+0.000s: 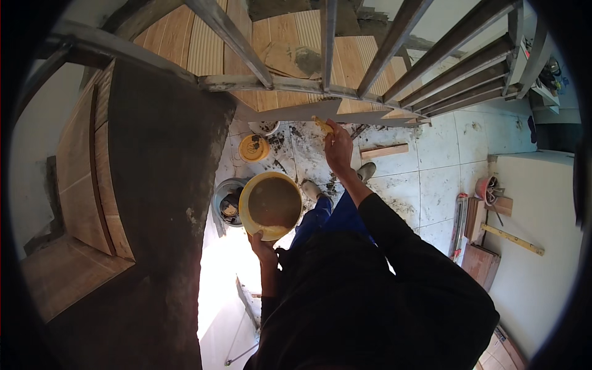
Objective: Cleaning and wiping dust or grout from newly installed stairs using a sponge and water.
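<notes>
My left hand (264,252) grips the near rim of a yellow bucket (243,210), thumb over the edge. Murky brown water (274,196) fills much of it. In my right hand (339,148), stretched out ahead, is a small yellow sponge (322,125), pinched between thumb and fingers. The sponge is just below the stair edge; whether it touches anything cannot be told. Beyond it rise stairs covered in wood-look tiles (273,99), with a grey stepped side (300,112). A metal railing (328,51) runs above them.
Mortar crumbs litter the white tiled floor (434,173). Left of my feet are a round yellow container (254,148) and a grey bucket (221,189). A wood-look strip (384,151) lies ahead. At right stand a red bowl of tools (485,189) and a yellow bar (512,239). A dark rendered wall (162,162) borders the left.
</notes>
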Tool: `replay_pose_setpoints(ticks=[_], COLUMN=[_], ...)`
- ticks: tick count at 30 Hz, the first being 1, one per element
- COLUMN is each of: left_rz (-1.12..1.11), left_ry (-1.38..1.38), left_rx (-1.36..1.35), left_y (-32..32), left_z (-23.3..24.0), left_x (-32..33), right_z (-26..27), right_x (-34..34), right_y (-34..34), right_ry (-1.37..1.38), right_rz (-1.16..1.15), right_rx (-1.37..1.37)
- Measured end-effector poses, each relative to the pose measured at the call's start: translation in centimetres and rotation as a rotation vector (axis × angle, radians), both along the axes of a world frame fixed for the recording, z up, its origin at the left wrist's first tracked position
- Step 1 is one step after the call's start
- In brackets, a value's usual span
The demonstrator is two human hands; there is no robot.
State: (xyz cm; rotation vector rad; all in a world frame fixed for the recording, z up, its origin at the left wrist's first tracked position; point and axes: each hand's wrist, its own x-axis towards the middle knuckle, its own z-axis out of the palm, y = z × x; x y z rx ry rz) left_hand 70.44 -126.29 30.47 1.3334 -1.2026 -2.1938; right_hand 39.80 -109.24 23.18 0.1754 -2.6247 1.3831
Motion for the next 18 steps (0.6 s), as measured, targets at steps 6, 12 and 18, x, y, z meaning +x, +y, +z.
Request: replay_pose_setpoints(ticks=[6, 12, 18], left_rz=[0.024, -0.031, -0.155], left_ry=[-0.048, -0.175, -0.152], left_rx=[-0.003, -0.075, -0.081], left_y=[-0.4, -1.4, -0.7], left_z=[-0.7, -0.5, 1.6], left_x=[2.2, 6.0, 5.3], right_z=[-7.8, -14.9, -21.2], right_x=[-2.0, -12.1, -18.1], right_y=[4.5, 9.8, 9.7], right_ry=[-0.266, -0.075, 0.302], right_rz=[-0.453, -0.388, -0.371], right_rx=[-0.033, 0.177, 0.305])
